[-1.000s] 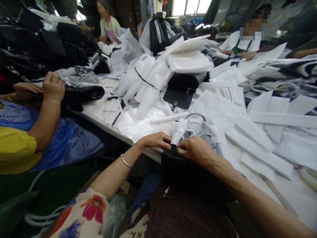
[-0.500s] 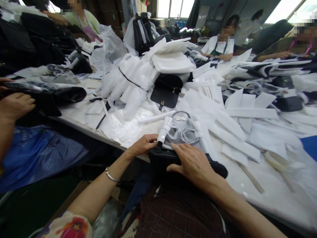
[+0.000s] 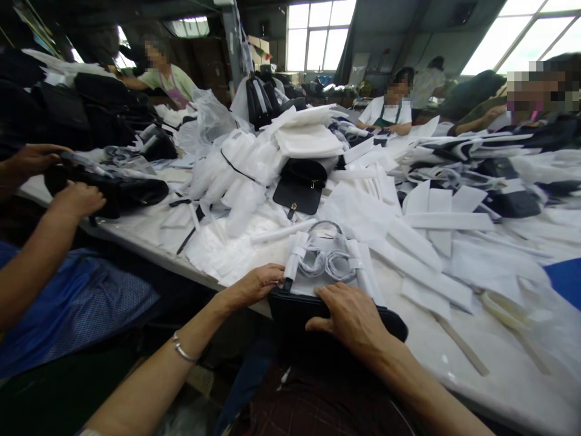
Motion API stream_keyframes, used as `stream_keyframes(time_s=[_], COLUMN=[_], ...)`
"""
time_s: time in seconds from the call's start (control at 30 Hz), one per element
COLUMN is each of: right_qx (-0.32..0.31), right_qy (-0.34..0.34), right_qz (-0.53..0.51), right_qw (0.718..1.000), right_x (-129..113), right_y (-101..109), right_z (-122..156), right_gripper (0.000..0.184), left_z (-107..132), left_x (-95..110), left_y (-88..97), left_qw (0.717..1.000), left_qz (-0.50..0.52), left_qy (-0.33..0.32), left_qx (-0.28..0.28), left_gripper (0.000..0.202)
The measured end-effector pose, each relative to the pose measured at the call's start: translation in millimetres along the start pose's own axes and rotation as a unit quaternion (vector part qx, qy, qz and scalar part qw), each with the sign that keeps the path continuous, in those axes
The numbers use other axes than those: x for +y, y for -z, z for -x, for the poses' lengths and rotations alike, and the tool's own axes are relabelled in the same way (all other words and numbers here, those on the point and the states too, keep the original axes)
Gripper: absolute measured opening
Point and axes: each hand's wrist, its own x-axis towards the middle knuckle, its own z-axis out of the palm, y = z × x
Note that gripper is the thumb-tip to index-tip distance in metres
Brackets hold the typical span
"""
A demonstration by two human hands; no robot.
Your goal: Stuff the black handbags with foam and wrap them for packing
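Note:
A black bag (image 3: 295,312) rests against the near table edge, partly on my lap. Its handle (image 3: 327,257) is wrapped in white paper and clear film and lies on the table behind it. My left hand (image 3: 256,283) curls its fingers round the bag's top left corner, at the foot of the wrapped handle. My right hand (image 3: 351,315) lies flat on the bag's top edge with fingers stretched out. A bracelet circles my left wrist.
White paper strips and sheets (image 3: 436,242) cover the white table (image 3: 476,387). A black flap bag (image 3: 299,188) sits mid-table by piled white wrapping (image 3: 245,163). At the left a co-worker's hands (image 3: 79,197) hold a black bag (image 3: 118,191). Other people sit at the far side.
My right hand left its pinch at the handle's base and now lies flat on the bag's top. The view has tilted up and turned right.

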Motion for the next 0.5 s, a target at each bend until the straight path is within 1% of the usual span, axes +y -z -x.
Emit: stream_keyframes(time_s=[0.1,0.13,0.17,0.2,0.23,0.27,0.33,0.4,0.5], right_qx=[0.01,0.016,0.023,0.034,0.048,0.066,0.111,0.155,0.203], right_qy=[-0.001,0.002,0.009,0.018,0.031,0.046,0.076,0.1,0.126], right_qz=[0.0,-0.001,-0.002,-0.002,-0.003,-0.003,-0.008,-0.022,-0.045], right_qw=[1.0,1.0,1.0,0.999,0.998,0.997,0.991,0.983,0.97], right_x=[1.6,2.2,3.0,4.2,5.7,7.7,13.1,19.6,28.4], right_y=[-2.0,-2.9,-4.0,-5.5,-7.4,-9.8,-15.5,-21.6,-28.8], right_z=[2.0,3.0,4.1,5.2,6.2,7.0,7.9,7.2,2.6], right_gripper=[0.039,0.037,0.036,0.035,0.034,0.034,0.035,0.037,0.042], left_z=[-5.5,-10.5,-17.4,-26.0,-36.0,-47.1,-69.7,-89.2,-108.1], left_x=[4.7,4.9,4.2,2.5,0.1,-2.8,-8.3,-11.7,-12.0], left_y=[16.9,21.5,24.6,25.9,25.3,23.1,15.7,7.8,0.8], left_qw=[0.996,0.993,0.991,0.988,0.982,0.976,0.969,0.968,0.959], left_qz=[0.05,0.069,0.08,0.082,0.076,0.065,0.044,0.018,-0.031], left_qy=[0.036,0.064,0.098,0.133,0.165,0.187,0.202,0.199,0.187], left_qx=[-0.069,-0.068,-0.043,-0.002,0.05,0.095,0.133,0.154,0.212], left_gripper=[0.018,0.017,0.02,0.024,0.03,0.035,0.034,0.025,0.015])
